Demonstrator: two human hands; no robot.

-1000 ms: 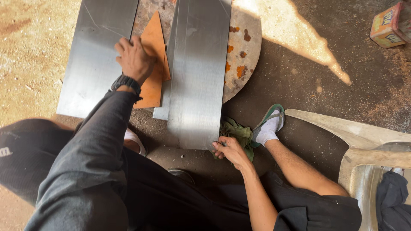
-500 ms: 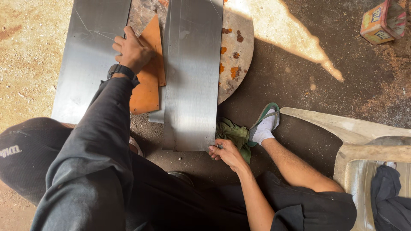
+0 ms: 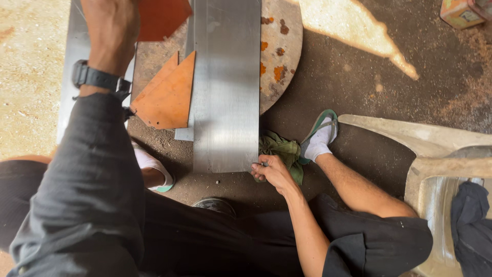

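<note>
A long steel sheet (image 3: pixel 225 87) lies on the ground in front of me, over a round rusty plate (image 3: pixel 281 56). My right hand (image 3: pixel 271 172) is at the sheet's near right corner, pinched on a small dark tool (image 3: pixel 264 164) that touches the edge. My left hand (image 3: pixel 110 28), with a black watch (image 3: pixel 95 77) on the wrist, reaches to the top of the view beside an orange sheet piece (image 3: pixel 163 18); its fingers are cut off by the frame. Two orange triangles (image 3: pixel 169 97) lie left of the steel sheet.
A second steel sheet (image 3: pixel 69 77) lies at the left. A green cloth (image 3: pixel 283 151) sits by my foot in a white sock and green sandal (image 3: pixel 320 138). A pale plastic chair (image 3: pixel 435 149) with dark cloth (image 3: pixel 469 215) stands right. A small box (image 3: pixel 461 13) is at the top right.
My left hand has moved from the orange triangles toward the far end, and an orange piece now shows beside it. My right hand stays at the sheet's near corner. The view has come closer.
</note>
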